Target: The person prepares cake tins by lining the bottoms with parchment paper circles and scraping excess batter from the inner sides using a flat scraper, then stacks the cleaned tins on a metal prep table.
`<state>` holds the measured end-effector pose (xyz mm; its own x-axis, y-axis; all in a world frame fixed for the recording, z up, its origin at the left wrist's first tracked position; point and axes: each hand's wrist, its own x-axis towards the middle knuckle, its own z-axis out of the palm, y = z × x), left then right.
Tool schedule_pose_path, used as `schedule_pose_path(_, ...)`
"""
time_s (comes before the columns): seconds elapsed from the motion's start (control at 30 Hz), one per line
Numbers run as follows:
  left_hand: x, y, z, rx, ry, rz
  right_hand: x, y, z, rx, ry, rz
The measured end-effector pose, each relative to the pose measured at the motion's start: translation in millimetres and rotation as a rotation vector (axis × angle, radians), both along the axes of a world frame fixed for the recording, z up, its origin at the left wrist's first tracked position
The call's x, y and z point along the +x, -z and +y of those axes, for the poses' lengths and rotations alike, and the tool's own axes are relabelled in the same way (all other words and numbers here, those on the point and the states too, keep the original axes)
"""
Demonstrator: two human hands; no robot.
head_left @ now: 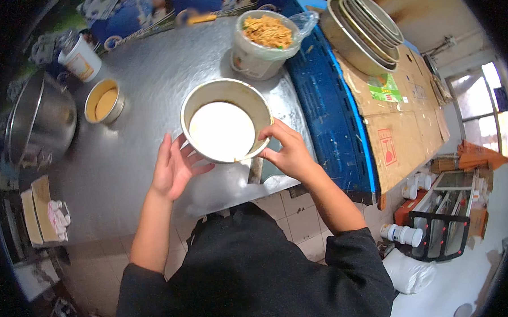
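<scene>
A round metal cake pan with a bright white disc covering its bottom is held over the steel table. My right hand grips its right rim, thumb and fingers closed on the wall. Beside the pan's lower left, my left hand is open with its fingers spread; some fingertips come close to the pan's side, and I cannot tell whether they touch. A smaller round pan with a tan bottom stands to the left. Behind the held pan is a white bucket of shredded yellow-brown food, lined with clear plastic.
At the far left are a large steel bowl and a white plastic tub. Several nested round pans sit on cardboard over a blue surface at the right. A flat, partly hidden object lies by the table's front edge.
</scene>
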<state>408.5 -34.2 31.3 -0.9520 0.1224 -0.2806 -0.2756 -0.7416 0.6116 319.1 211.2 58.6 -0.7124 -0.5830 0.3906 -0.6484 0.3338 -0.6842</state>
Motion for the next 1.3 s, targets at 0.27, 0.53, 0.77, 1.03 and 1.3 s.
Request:
schedule_pose_path(0.27,-7.2,25.3,18.4,-0.576,0.226,-0.002,-107.0,-102.5,92.7,-0.318,0.508,0.032)
schedule_pose_path(0.53,-31.1,40.6,65.7,-1.2,0.084,0.19,-307.9,-188.2,194.4,0.215,1.079,0.335)
schedule_pose_path(0.77,5.0,70.5,70.0,-1.227,0.085,-0.004,-353.2,-155.8,190.4,0.325,1.132,0.148)
schedule_pose_path(1.03,-3.9,118.4,105.9,-1.304,0.205,0.287,-253.8,-85.4,137.5,-0.413,0.633,0.172)
schedule_pose_path(1.3,-16.0,160.8,128.2,-1.45,0.435,0.637,18.7,209.0,89.8,-0.009,0.884,-0.744)
